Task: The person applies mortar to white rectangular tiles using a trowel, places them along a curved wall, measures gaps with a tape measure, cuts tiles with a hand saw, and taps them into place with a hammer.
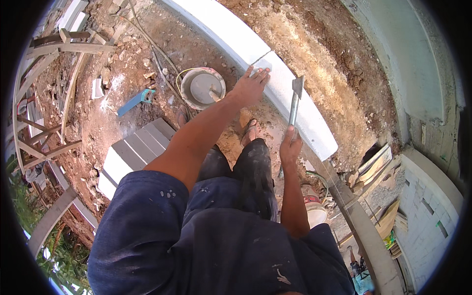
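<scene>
A curved row of white lightweight blocks (223, 27) runs from the top toward the right of centre. My left hand (248, 87) rests on it beside a joint, its fingers stretched out over the surface. My right hand (290, 142) grips the handle of a metal hammer (294, 109) with a wedge-shaped head. The hammer head points away from me, above the nearer end block (307, 123). Left of my left hand stands a bucket (195, 87) of grey mortar, with a wooden handle sticking out of it.
A blue handsaw (135, 102) lies on the dirt to the left. Nearer to me is a stack of blocks (135, 152). Curved wooden pieces (73, 91) stand at far left. A second bucket (315, 212) and a long concrete edge (366, 231) lie at right, near a wall (427, 201).
</scene>
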A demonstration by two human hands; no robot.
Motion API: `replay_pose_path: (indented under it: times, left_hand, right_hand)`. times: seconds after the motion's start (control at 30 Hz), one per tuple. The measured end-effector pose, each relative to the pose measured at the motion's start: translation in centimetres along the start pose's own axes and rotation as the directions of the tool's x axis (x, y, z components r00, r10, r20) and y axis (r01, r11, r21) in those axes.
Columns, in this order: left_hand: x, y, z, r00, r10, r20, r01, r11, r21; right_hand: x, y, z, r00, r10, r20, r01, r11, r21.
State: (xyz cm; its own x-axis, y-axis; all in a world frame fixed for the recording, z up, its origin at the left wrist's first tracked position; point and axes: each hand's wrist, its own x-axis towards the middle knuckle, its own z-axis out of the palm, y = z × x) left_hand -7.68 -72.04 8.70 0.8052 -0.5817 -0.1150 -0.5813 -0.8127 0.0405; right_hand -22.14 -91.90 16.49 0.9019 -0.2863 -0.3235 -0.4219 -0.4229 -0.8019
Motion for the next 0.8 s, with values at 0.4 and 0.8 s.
replay_pose_path:
  times: [0.4, 0.8]
  left_hand:
    - [1.0, -0.3, -2.1, 0.967, 0.024, 0.255, -0.057, 0.991, 0.121]
    - [1.7, -0.7, -1.8, 0.991, 0.115, 0.069, -0.126, 0.974, 0.186]
  right_hand:
    - [1.9, 1.8, 1.9, 0.995, 0.089, -0.048, -0.093, 0.990, -0.102]
    - [-5.9, 11.5, -4.3, 0.927, 0.297, -0.231, -0.310, 0.950, -0.023]
